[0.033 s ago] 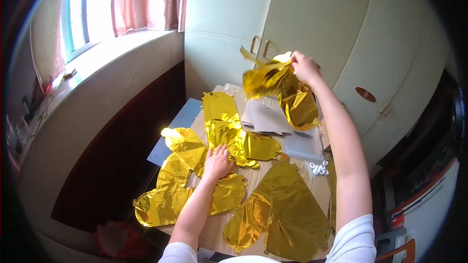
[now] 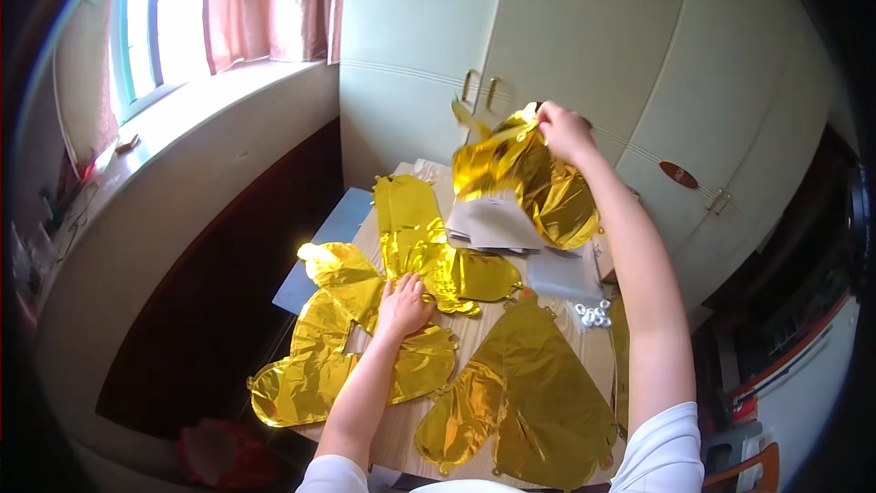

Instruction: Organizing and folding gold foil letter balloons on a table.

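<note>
My right hand [image 2: 566, 132] is closed on the upper edge of a crumpled gold foil balloon [image 2: 558, 190], flat and without air, lifted above the far right of the table. My left hand [image 2: 406, 307] rests palm down with fingers stretched out, touching gold foil near the table's middle. Around it lie a flat gold foil balloon [image 2: 319, 333] with a gap in its shape, on the left, and another gold foil balloon [image 2: 406, 210] just beyond the fingers. A wide, pointed gold foil balloon [image 2: 543, 393] is spread at the near right.
On the wooden table [image 2: 394, 434], grey-white sheets [image 2: 493, 224] lie beneath the lifted foil. Beside them are a clear plastic sleeve [image 2: 561, 276] and several small white rings [image 2: 593, 314]. A blue board [image 2: 315, 260] juts out at the left. Pale cabinets [image 2: 584, 27] stand behind.
The lifted foil balloon has sunk and swung slightly in my right hand. My left hand stays in place on the foil. The whole view has shifted a little.
</note>
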Available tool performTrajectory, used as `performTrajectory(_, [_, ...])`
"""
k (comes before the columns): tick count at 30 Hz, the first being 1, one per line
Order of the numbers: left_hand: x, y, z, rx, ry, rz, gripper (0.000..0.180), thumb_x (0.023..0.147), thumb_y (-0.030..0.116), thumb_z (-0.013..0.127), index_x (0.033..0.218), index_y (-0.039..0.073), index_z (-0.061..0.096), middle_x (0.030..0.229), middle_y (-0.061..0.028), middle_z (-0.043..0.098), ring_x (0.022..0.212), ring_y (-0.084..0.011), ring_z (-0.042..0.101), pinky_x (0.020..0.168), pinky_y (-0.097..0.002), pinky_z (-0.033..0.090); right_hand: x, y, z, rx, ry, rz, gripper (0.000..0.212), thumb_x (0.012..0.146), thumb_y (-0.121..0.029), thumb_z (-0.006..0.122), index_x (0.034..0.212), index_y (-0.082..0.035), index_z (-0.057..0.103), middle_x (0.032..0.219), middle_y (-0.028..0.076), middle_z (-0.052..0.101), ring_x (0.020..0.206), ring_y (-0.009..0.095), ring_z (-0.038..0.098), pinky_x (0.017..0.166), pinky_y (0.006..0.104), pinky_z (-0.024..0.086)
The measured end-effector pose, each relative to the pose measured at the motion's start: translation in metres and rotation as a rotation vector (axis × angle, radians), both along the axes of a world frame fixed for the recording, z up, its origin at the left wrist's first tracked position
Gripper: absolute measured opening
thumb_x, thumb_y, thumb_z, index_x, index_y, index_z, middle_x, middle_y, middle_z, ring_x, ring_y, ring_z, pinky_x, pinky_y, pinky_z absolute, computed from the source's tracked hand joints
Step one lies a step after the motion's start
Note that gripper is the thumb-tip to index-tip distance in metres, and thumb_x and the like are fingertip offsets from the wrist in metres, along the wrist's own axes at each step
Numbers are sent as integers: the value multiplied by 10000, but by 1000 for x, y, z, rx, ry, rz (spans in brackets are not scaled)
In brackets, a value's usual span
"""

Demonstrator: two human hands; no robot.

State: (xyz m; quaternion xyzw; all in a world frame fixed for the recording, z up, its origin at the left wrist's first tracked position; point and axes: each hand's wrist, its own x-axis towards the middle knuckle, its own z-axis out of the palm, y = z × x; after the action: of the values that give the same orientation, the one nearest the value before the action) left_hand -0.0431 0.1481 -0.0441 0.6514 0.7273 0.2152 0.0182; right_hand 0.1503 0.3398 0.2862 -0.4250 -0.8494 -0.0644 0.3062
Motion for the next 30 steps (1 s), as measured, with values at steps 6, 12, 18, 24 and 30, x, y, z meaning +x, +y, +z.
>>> performTrajectory(6, [9, 7, -5, 64, 15, -61, 503, 851, 407, 554, 1200, 46, 517, 1385, -109, 458, 1331, -242, 368, 1094, -492, 256, 81, -8, -7, -148, -79, -178, 235, 781, -99, 639, 1003, -92, 562, 932, 152, 661, 923, 325, 621, 779, 422, 495])
performTrajectory(12, [9, 9, 22, -5, -127, -75, 600, 807, 411, 626, 1270, 64, 467, 1338, -165, 481, 1292, -316, 399, 1061, -488, 313, 106, -88, 57, 33, -420, -92, 237, 871, -117, 576, 1097, -126, 504, 953, 144, 664, 925, 319, 637, 774, 438, 502])
performTrajectory(18, [92, 0, 136, 273, -428, -363, 891, 710, 365, 782, 1387, 53, 294, 1369, -235, 405, 1278, -373, 398, 1058, -437, 344, 153, -134, 73, 242, -514, 55, 206, 859, -128, 586, 1052, -149, 518, 846, 93, 656, 849, 302, 631, 776, 425, 483])
performTrajectory(24, [145, 9, 182, 317, -524, -581, 1091, 652, 385, 836, 1443, 48, 164, 1456, -236, 278, 1315, -354, 359, 1072, -406, 322, 191, -189, 76, 262, -403, 268, 233, 855, -134, 604, 1079, -166, 549, 908, 50, 679, 893, 321, 624, 859, 398, 477])
performTrajectory(30, [190, 1, 197, -168, -1208, -1146, 888, 752, 158, 778, 1443, 44, 232, 1380, -134, 437, 1216, -188, 449, 985, -313, 394, 234, -219, 62, 245, -290, 405, 191, 842, -113, 626, 1015, -136, 548, 857, 69, 656, 886, 286, 620, 891, 392, 453])
